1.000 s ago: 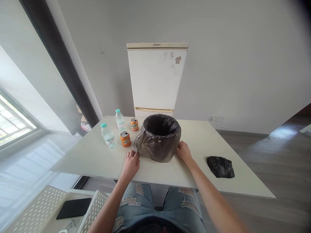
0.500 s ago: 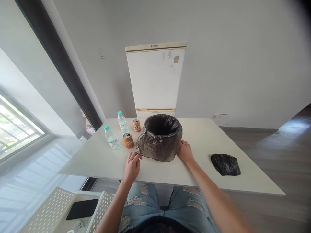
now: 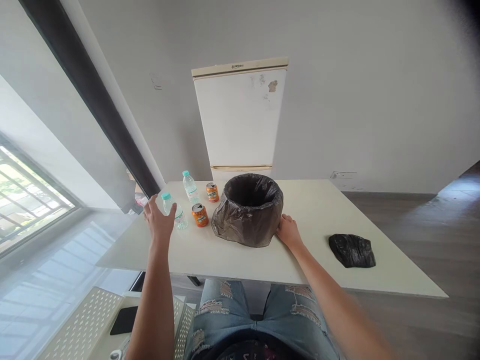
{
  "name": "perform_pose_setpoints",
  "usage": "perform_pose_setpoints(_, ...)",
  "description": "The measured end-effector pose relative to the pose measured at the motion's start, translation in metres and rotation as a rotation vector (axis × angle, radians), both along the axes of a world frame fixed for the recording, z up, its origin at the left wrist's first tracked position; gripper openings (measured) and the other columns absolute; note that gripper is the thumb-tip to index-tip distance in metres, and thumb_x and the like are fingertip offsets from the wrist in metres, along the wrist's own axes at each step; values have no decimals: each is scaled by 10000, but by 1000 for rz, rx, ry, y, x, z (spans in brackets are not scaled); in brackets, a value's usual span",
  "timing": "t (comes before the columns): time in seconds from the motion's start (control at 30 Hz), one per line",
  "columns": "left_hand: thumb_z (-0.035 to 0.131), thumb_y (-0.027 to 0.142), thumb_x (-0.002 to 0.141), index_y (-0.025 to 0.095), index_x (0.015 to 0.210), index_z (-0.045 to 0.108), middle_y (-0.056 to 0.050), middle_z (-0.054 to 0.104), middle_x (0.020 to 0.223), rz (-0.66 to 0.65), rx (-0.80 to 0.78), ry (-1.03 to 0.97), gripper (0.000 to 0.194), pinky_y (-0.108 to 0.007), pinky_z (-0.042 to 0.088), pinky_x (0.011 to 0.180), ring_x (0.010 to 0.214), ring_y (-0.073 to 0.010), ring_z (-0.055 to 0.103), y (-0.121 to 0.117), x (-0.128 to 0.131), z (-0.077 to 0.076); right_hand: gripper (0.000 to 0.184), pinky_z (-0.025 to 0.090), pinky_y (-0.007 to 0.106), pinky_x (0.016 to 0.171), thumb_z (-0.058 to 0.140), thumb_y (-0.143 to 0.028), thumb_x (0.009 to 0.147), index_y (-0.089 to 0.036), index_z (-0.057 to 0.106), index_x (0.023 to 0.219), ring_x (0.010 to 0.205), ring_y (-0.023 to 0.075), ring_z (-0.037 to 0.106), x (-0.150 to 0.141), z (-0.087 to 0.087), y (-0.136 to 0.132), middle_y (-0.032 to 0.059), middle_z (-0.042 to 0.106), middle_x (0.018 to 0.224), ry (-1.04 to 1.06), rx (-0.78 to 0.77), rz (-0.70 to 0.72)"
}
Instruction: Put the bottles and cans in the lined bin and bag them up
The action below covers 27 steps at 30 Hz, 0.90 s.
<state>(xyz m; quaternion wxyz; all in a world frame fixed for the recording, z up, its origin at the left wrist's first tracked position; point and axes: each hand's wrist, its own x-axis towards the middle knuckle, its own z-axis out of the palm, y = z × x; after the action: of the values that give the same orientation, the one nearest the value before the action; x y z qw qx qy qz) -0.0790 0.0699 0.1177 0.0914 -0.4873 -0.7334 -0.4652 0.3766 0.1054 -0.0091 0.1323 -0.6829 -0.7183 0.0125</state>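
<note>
A round bin lined with a dark plastic bag (image 3: 249, 210) stands on the white table (image 3: 307, 250). My right hand (image 3: 288, 232) rests against the bin's right side at its base, fingers curled on the bag. My left hand (image 3: 158, 219) is raised with fingers spread, just in front of the nearer water bottle (image 3: 175, 212) with a teal cap, holding nothing. A second water bottle (image 3: 190, 186) stands farther back. Two orange cans stand left of the bin, the nearer can (image 3: 200, 215) and the farther can (image 3: 212, 192).
A crumpled black bag (image 3: 352, 250) lies on the table's right side. A white fridge (image 3: 240, 120) stands against the wall behind the table. A white perforated crate (image 3: 78, 325) with a black phone (image 3: 123, 327) sits at lower left, by a window.
My left hand has left the bin's lower left edge, lifted and moved left toward the nearer water bottle, opening its fingers. My right hand has stayed at the bin.
</note>
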Motion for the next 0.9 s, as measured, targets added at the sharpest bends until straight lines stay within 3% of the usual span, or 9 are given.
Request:
perform_pose_setpoints(0.13,756,478,851,289,1598,368,-171,465,1567,-80,-97,-28,862,-623,398,1166,1448,-423,445,17,-9,-4,182,331,320,801,468,-213,1035,-180,647,1039,1013,237,580,1,1,1,99,659,1048,-7,-4,2)
perform_pose_setpoints(0.27,731,410,876,304,1561,415,-146,623,1404,-125,-112,-45,762,-580,489,1084,1245,-374,629,26,-10,-11,177,332,317,795,469,-215,1037,-178,643,1029,1010,236,585,1,1,0,97,662,1044,-8,-1,-1)
perform_pose_setpoints(0.37,750,382,864,291,1526,432,-128,667,1322,-97,-41,-75,740,-551,502,1078,1171,-332,671,22,-9,-3,176,332,316,798,473,-226,1041,-178,642,1027,1005,235,586,0,2,0,98,661,1043,-2,-1,-9)
perform_pose_setpoints(0.43,778,386,843,273,1521,419,-123,673,1295,-47,58,-98,776,-526,517,1069,1154,-312,682,14,-5,13,182,335,317,801,469,-227,1043,-176,644,1034,1009,236,585,0,2,0,102,662,1045,3,-2,-14)
perform_pose_setpoints(0.53,821,367,804,263,1518,398,-94,680,1256,-30,303,-123,836,-450,580,982,1097,-266,703,1,9,54,201,340,321,810,455,-226,1048,-171,648,1037,1019,239,584,-1,3,-1,110,665,1052,10,-5,-20)
perform_pose_setpoints(0.67,811,212,785,247,1450,436,-69,670,1272,-292,635,-195,764,-352,627,883,1085,-197,714,-16,43,118,216,340,323,812,442,-228,1051,-171,649,1027,1005,238,585,-1,5,-1,108,666,1040,19,-3,-14)
perform_pose_setpoints(0.8,801,199,829,210,1382,454,-61,718,1197,-516,652,-224,653,-402,617,986,1060,-167,730,-27,91,165,200,330,324,812,451,-230,1050,-175,643,1031,1016,240,587,-1,4,-3,107,671,1042,34,15,-5)
perform_pose_setpoints(0.9,831,254,827,216,1245,530,-68,716,1228,-663,544,-220,517,-405,626,975,1114,-201,734,-28,137,178,205,319,327,800,446,-233,1053,-181,640,1013,996,240,586,-1,2,-3,104,671,1022,48,30,-10)
